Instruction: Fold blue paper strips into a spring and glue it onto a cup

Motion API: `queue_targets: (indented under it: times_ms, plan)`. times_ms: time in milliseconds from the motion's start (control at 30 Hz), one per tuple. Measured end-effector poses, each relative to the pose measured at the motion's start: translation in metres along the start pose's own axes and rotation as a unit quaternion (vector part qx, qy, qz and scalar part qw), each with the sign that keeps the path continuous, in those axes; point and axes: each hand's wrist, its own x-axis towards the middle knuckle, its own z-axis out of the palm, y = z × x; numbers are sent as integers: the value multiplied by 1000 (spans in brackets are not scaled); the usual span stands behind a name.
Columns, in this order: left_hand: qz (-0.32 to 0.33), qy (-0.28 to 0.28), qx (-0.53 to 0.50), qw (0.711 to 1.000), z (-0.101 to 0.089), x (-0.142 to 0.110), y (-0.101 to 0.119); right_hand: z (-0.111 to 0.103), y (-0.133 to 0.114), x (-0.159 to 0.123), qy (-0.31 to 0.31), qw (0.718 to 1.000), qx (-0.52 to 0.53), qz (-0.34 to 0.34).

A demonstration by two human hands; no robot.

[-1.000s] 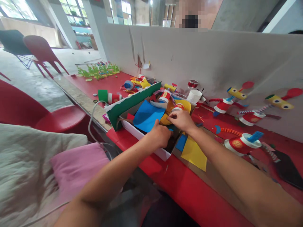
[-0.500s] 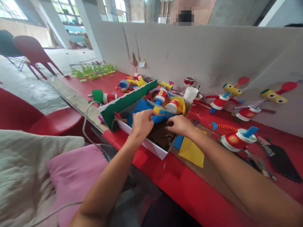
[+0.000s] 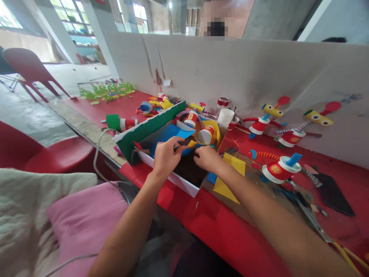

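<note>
An open cardboard box point(image 3: 184, 184), white outside with a green lid flap point(image 3: 152, 127), stands in front of me. Over its near side, my left hand point(image 3: 167, 156) has its fingers curled at the edge of a blue paper sheet point(image 3: 175, 132) and seems to pinch it. My right hand point(image 3: 209, 158) reaches into the box from the right, its fingers bent together; what they grip is hidden. Between the hands a darker blue piece shows. Farther back in the box lie red-and-white paper cups point(image 3: 205, 135) with striped folded paper arms and yellow paper point(image 3: 217, 132).
Paper-cup figures point(image 3: 279, 169) stand on the red table to the right, beside scissors point(image 3: 314, 221) and a black tablet-like slab point(image 3: 331, 192). Yellow paper point(image 3: 230, 177) lies right of the box. A white partition point(image 3: 230, 65) rises behind; a pink cushion point(image 3: 89, 219) is at left.
My left hand has risen from inside the box to the blue sheet, which was lifted, then lowered somewhat. My right hand has moved down toward the box's dark bottom. The view has shifted right.
</note>
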Motion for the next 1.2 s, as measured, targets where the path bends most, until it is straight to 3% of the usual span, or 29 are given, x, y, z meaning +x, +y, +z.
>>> queue_targets:
  times_ms: [133, 300, 367, 500, 633, 733, 867, 967, 1033, 1100, 1167, 1200]
  plan:
    - [30, -26, -28, 999, -13, -7, -6, -7, 23, -1, 73, 997, 29, 27]
    - [24, 28, -4, 999, -29, -10, -16, -2, 30, -4, 89, 993, 72, 5]
    - [21, 46, 6, 999, -31, -10, -18, 0, 25, -5, 75, 994, 71, -19]
    - [50, 66, 5, 997, -32, -12, -20, -1, 8, -7, -7, 997, -26, -67]
    - [81, 121, 13, 989, -30, -14, -25, -3, -5, -8, -30, 996, -70, -52]
    - [36, 143, 53, 988, -29, -16, -29, -3, -6, -10, -21, 996, -77, -34]
    - [-46, 98, 110, 988, -26, -17, -28, -3, -4, -15, -2, 998, -61, -15]
    - [-67, 169, 91, 979, -25, -18, -21, -4, -1, -19, 14, 999, -37, -6]
    - [-44, 240, 75, 967, -25, -20, -14, -7, 1, -22, 22, 999, -24, -7]
    - [15, 272, 84, 959, -24, -27, -6, -10, 2, -29, 52, 998, 45, -2]
    - [118, 246, 104, 956, -22, -39, 6, -14, 2, -42, 86, 973, 215, 14]
    - [191, 214, 108, 952, -20, -47, 12, -15, 2, -50, 94, 942, 322, 22]
